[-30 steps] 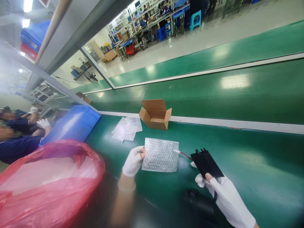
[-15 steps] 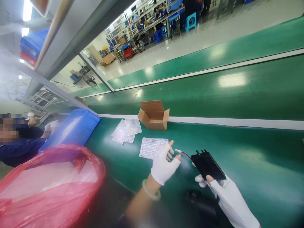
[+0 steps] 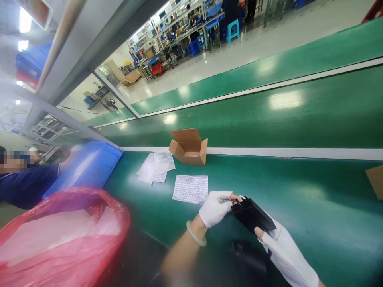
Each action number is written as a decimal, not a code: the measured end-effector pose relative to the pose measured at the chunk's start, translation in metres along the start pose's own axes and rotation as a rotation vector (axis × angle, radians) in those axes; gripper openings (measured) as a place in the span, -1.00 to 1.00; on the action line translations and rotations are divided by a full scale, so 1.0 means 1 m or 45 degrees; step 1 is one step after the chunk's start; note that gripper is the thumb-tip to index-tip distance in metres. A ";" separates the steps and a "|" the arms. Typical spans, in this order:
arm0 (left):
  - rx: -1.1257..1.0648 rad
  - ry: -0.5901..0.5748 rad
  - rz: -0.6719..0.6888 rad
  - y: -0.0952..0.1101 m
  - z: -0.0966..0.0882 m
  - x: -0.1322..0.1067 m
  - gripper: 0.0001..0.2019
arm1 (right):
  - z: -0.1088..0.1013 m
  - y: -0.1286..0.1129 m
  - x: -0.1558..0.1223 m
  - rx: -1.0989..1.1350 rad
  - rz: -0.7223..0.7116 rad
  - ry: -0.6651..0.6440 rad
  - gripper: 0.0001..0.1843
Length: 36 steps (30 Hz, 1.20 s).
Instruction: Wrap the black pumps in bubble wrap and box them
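My right hand (image 3: pixel 281 243), in a white glove with a bare thumb tip, grips a black rectangular device (image 3: pixel 253 215) with small prongs on its far end. At that end, my left hand (image 3: pixel 217 207), gloved too with bare fingertips, is closed on a red cable (image 3: pixel 233 202). Its white plug is hidden by the fingers. To the left of my left hand lies a sheet of bubble wrap (image 3: pixel 190 189) on the green bench. Behind that, an open cardboard box (image 3: pixel 194 158) stands with its flaps up.
More clear wrap sheets (image 3: pixel 155 166) lie left of the box. A blue bin (image 3: pixel 89 163) and a red plastic bag (image 3: pixel 116 227) occupy the left side, with a co-worker (image 3: pixel 26 183) beyond. Another piece of cardboard (image 3: pixel 376 181) shows at the right edge. A white rail (image 3: pixel 269 152) runs behind.
My left hand has moved right from beside the bubble wrap and closed on the cable at the device's end. The right hand still holds the device, now slightly further left.
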State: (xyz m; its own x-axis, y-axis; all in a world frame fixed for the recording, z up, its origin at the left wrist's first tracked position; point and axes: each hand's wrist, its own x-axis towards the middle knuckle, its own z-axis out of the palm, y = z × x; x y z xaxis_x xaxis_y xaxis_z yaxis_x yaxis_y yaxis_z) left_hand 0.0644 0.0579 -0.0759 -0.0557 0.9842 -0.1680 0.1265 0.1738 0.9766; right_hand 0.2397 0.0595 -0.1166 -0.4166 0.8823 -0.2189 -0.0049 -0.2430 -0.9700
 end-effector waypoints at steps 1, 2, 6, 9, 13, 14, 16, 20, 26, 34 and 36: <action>0.056 0.005 -0.045 0.000 -0.002 0.000 -0.74 | 0.000 0.000 0.001 0.026 0.029 0.047 -0.25; 0.134 0.028 -0.086 0.000 -0.004 -0.001 -0.75 | 0.000 0.000 0.003 0.054 0.071 0.091 -0.21; 0.503 0.313 -0.182 -0.005 -0.024 -0.001 -0.82 | -0.001 -0.005 0.008 0.103 0.208 0.147 -0.07; 0.746 0.558 -0.259 -0.012 -0.039 -0.002 -0.87 | -0.001 -0.011 0.009 0.087 0.255 0.070 0.00; 0.844 0.585 -0.307 -0.020 -0.047 -0.004 -0.91 | 0.003 -0.014 0.009 0.052 0.249 -0.005 0.01; 0.830 0.558 -0.302 -0.021 -0.047 -0.005 -0.88 | 0.004 -0.014 0.009 0.045 0.243 -0.021 0.00; 0.759 0.465 -0.286 -0.023 -0.044 -0.006 -0.86 | 0.006 -0.014 0.009 0.025 0.241 -0.051 0.00; 0.518 0.194 -0.236 -0.019 -0.036 -0.010 -0.88 | 0.007 -0.014 0.010 -0.067 0.225 -0.071 -0.04; 0.444 0.211 0.024 0.015 -0.022 -0.015 -0.92 | 0.007 -0.010 0.011 -0.478 0.130 0.054 -0.30; 1.145 0.088 0.720 0.038 0.003 -0.020 -0.96 | 0.000 -0.007 0.012 -0.096 0.130 0.017 -0.52; 1.301 0.057 0.706 0.036 0.005 -0.022 -0.94 | -0.003 -0.007 0.011 0.302 0.174 -0.099 -0.51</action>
State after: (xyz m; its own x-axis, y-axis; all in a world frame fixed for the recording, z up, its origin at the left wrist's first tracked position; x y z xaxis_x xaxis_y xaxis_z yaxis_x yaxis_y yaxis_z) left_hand 0.0747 0.0429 -0.0376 0.2250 0.9352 0.2736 0.8830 -0.3144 0.3485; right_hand 0.2378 0.0724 -0.1126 -0.4963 0.8035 -0.3287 -0.1526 -0.4534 -0.8781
